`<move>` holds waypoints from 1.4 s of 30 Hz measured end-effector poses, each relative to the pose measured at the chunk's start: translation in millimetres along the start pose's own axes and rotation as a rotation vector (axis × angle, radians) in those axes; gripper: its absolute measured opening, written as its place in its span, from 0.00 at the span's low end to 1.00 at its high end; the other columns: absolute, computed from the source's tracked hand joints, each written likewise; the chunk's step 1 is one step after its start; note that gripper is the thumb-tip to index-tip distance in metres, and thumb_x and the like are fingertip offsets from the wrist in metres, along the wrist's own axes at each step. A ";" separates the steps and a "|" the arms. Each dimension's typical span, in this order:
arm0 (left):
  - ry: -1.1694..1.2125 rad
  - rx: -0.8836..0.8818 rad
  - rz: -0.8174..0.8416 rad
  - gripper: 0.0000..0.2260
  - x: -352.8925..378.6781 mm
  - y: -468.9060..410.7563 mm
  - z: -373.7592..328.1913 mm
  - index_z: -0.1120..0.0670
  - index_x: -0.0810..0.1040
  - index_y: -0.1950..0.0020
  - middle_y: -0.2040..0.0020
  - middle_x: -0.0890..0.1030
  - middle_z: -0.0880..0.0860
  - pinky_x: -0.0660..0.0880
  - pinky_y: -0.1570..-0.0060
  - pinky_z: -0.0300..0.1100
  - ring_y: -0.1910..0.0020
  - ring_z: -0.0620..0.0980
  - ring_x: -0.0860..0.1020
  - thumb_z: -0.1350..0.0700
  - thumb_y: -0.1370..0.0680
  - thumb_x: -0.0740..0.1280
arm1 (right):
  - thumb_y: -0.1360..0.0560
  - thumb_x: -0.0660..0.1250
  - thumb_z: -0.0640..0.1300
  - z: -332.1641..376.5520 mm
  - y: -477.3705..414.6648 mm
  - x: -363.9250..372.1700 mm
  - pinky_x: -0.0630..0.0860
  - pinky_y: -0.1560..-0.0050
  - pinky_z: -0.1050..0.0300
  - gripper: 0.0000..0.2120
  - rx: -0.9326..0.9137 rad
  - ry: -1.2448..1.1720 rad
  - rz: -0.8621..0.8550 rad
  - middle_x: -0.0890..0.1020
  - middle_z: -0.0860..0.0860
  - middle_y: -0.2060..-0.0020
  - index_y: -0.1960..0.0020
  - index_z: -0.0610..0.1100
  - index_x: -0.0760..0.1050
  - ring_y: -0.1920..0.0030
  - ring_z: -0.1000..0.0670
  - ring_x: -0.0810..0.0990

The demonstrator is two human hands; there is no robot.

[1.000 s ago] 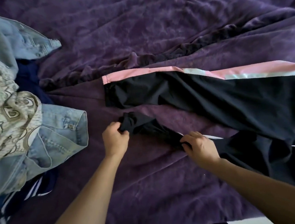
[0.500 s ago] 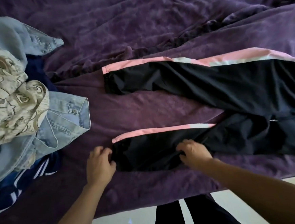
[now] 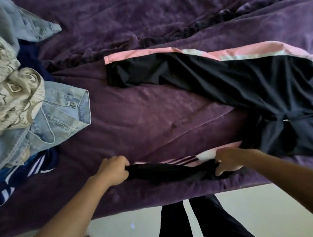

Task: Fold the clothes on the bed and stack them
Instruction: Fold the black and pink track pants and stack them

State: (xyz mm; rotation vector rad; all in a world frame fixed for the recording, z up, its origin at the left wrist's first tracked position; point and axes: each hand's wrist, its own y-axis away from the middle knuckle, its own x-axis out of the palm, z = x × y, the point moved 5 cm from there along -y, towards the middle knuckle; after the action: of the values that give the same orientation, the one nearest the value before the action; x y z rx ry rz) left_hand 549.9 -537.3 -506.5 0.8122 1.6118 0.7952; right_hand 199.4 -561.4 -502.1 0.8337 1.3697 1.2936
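Observation:
Black track pants (image 3: pixel 233 86) with a pink and white side stripe lie across the purple bed cover (image 3: pixel 152 122), waist off to the right. The far leg stretches flat to the left. The near leg is bunched near the bed's front edge. My left hand (image 3: pixel 113 170) grips its cuff end and my right hand (image 3: pixel 228 161) grips the same leg farther up, with the cloth stretched between them.
A heap of clothes lies at the left: a light blue denim shirt (image 3: pixel 63 114), a cream patterned garment (image 3: pixel 5 92) and a navy striped piece (image 3: pixel 25 171). The bed's front edge runs below my hands, with pale floor (image 3: pixel 123 227) and my legs beyond it.
The near trouser leg was turned pink stripe up and laid flat, then both hands pulled it toward the bed's front edge, where it is bunched between them.

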 end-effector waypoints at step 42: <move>-0.205 0.142 -0.609 0.12 60.3 -88.8 -405.9 0.59 0.77 0.67 0.68 0.76 0.55 0.74 0.69 0.47 0.66 0.59 0.76 0.72 0.43 0.73 | 0.37 0.60 0.43 -456.6 61.0 100.6 0.68 0.51 0.50 0.19 0.146 0.001 -1.121 0.84 0.48 0.51 0.49 0.44 0.81 0.51 0.45 0.82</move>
State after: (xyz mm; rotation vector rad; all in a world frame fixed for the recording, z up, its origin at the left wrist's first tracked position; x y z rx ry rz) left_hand 132.9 -566.6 -545.4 0.4366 1.6143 0.1609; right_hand -271.9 -572.0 -514.4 0.0565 1.5684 0.3170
